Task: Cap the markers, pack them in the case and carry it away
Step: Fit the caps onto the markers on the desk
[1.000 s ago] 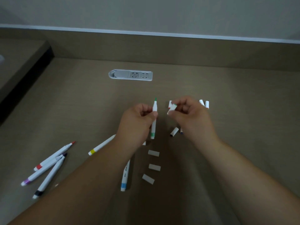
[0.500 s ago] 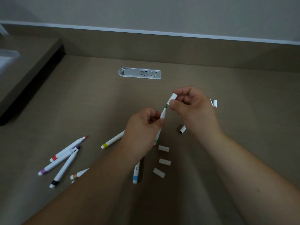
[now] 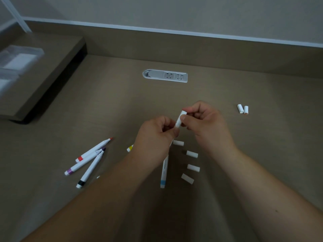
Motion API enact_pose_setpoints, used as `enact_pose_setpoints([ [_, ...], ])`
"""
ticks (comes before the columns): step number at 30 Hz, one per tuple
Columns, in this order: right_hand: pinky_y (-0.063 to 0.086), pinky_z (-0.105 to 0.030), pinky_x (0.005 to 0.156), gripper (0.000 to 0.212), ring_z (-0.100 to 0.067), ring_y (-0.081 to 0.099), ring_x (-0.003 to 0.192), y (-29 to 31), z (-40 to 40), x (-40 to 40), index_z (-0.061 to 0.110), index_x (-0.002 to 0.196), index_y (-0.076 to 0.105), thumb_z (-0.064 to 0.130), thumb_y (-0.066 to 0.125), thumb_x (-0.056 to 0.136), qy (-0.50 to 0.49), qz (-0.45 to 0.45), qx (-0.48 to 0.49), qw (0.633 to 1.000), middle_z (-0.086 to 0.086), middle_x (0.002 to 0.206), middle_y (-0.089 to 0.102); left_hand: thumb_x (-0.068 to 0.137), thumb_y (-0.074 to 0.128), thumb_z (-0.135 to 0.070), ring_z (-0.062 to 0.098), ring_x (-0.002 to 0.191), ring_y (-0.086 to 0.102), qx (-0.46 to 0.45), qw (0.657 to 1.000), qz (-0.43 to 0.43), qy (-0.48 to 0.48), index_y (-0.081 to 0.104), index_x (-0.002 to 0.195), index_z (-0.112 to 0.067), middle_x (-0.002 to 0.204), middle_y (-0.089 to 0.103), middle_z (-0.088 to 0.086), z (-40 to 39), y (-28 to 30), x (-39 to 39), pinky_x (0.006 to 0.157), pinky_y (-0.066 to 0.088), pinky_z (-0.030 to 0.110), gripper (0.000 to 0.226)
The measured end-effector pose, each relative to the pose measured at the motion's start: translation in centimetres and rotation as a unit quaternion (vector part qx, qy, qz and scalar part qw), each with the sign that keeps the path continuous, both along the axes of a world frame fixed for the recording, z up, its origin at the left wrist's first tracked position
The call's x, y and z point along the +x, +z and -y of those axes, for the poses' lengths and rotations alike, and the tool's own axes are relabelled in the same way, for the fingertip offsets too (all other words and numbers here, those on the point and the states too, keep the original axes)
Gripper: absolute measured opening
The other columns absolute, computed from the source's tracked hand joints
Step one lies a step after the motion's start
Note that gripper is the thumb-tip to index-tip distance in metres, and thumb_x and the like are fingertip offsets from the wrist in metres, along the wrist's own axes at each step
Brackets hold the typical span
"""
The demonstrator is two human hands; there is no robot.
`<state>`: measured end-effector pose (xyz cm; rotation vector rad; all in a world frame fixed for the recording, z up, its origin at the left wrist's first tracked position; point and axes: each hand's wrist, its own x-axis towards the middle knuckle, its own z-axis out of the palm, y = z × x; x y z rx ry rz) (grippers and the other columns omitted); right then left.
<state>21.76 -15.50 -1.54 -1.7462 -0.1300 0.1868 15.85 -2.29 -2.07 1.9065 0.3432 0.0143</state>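
Brown desk (image 3: pixel 244 172), socket strip (image 3: pixel 165 76) behind. Left hand (image 3: pixel 155 137) grips marker barrel; right hand (image 3: pixel 204 123) pinches white cap (image 3: pixel 180 118) on marker's far end. Long axis runs away from person, tilted right; cap seating judged underway. Barrel mostly hidden in fist, colour not visible. Loose caps (image 3: pixel 191 153) just right of hands; uncapped markers (image 3: pixel 89 160) well left. Blurred clear case (image 3: pixel 19 58) on raised shelf, far left.

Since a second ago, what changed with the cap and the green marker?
The right hand brought the white cap it pinches onto the tip of the green marker, which the left hand grips; the green tip no longer shows. Both grips unchanged. The loose caps and the other markers lie untouched.
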Motion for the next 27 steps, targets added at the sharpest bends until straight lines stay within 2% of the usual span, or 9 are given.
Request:
enact_pose_setpoints([
  [3, 0.058, -0.042, 0.074, 0.018, -0.024, 0.069, 0.075, -0.4, -1.2, -1.1, 0.022, 0.080, 0.066, 0.005, 0.071, 0.085, 0.005, 0.003, -0.013, 1.000, -0.011, 0.081, 0.072, 0.091, 0.065, -0.015, 0.008, 0.068, 0.067, 0.001, 1.000, 0.000, 0.010, 0.073, 0.092, -0.019, 0.078, 0.074, 0.000, -1.1, -0.4, -1.0, 0.059, 0.052, 0.024, 0.010],
  [5, 0.057, -0.043, 0.074, 0.017, -0.023, 0.068, 0.075, -0.6, -1.9, -1.7, 0.021, 0.081, 0.066, 0.005, 0.070, 0.085, 0.014, 0.004, -0.026, 1.000, -0.011, 0.079, 0.071, 0.089, 0.067, -0.014, 0.001, 0.063, 0.065, 0.007, 1.000, -0.001, 0.014, 0.072, 0.084, -0.024, 0.073, 0.073, -0.003, -1.7, -0.7, -1.6, 0.056, 0.050, 0.020, 0.013],
  [7, 0.057, -0.040, 0.072, 0.014, -0.019, 0.068, 0.073, -0.8, -2.5, -2.0, 0.020, 0.082, 0.066, 0.006, 0.070, 0.085, 0.024, 0.006, -0.043, 0.999, -0.008, 0.077, 0.071, 0.087, 0.068, -0.014, -0.003, 0.062, 0.065, 0.013, 1.000, -0.006, 0.011, 0.071, 0.080, -0.027, 0.069, 0.072, -0.007, -2.2, -0.9, -2.0, 0.054, 0.048, 0.014, 0.015],
  [9, 0.055, -0.030, 0.068, 0.013, -0.014, 0.067, 0.071, -0.9, -3.0, -2.0, 0.019, 0.085, 0.067, 0.006, 0.069, 0.086, 0.032, -0.005, -0.038, 0.999, -0.009, 0.079, 0.072, 0.088, 0.068, -0.014, -0.004, 0.059, 0.063, 0.023, 1.000, -0.006, 0.016, 0.068, 0.077, -0.029, 0.066, 0.070, -0.009, -2.8, -1.1, -2.1, 0.053, 0.047, 0.012, 0.019],
  [12, 0.051, -0.019, 0.065, 0.019, -0.013, 0.065, 0.071, -0.7, -3.5, -1.6, 0.016, 0.100, 0.069, 0.003, 0.068, 0.087, 0.031, 0.004, -0.026, 0.999, -0.012, 0.086, 0.073, 0.089, 0.069, -0.020, 0.002, 0.063, 0.064, 0.049, 0.998, -0.004, 0.033, 0.069, 0.083, -0.028, 0.073, 0.071, -0.007, -4.1, -1.2, -1.5, 0.058, 0.051, 0.022, 0.010],
  [14, 0.050, -0.017, 0.061, 0.021, -0.016, 0.063, 0.070, -1.0, -3.4, -1.4, 0.017, 0.105, 0.068, 0.005, 0.067, 0.088, 0.008, 0.004, -0.023, 1.000, -0.015, 0.088, 0.072, 0.089, 0.069, -0.023, 0.002, 0.070, 0.063, 0.088, 0.995, -0.010, 0.048, 0.068, 0.088, -0.026, 0.079, 0.070, -0.009, -5.5, -1.0, -0.9, 0.062, 0.046, 0.020, 0.003],
  [18, 0.047, -0.013, 0.054, 0.015, -0.011, 0.061, 0.068, -1.9, -2.6, -1.2, 0.021, 0.096, 0.068, 0.008, 0.064, 0.089, -0.024, -0.028, -0.037, 0.999, -0.011, 0.088, 0.072, 0.090, 0.068, -0.024, 0.007, 0.078, 0.061, 0.210, 0.976, -0.049, 0.031, 0.068, 0.095, -0.022, 0.086, 0.067, -0.006, -8.1, -1.0, 0.4, 0.067, 0.048, 0.024, 0.005],
  [22, 0.042, -0.010, 0.048, 0.009, 0.002, 0.056, 0.056, -2.8, -1.8, -1.3, 0.021, 0.092, 0.070, 0.014, 0.067, 0.090, -0.054, -0.055, -0.060, 0.995, 0.000, 0.074, 0.067, 0.092, 0.064, -0.027, 0.021, 0.086, 0.064, 0.333, 0.937, -0.101, -0.013, 0.069, 0.099, -0.018, 0.093, 0.069, 0.003, -8.5, -2.0, 1.9, 0.081, 0.054, 0.040, 0.012],
  [27, 0.044, -0.012, 0.049, 0.010, -0.008, 0.057, 0.062, -3.4, -0.9, -1.1, 0.022, 0.085, 0.071, 0.013, 0.067, 0.089, -0.074, -0.041, -0.074, 0.994, -0.003, 0.074, 0.068, 0.093, 0.061, -0.030, 0.025, 0.088, 0.065, 0.440, 0.887, -0.132, -0.046, 0.070, 0.098, -0.014, 0.093, 0.069, 0.008, -8.0, -3.2, 2.9, 0.078, 0.054, 0.038, 0.019],
])
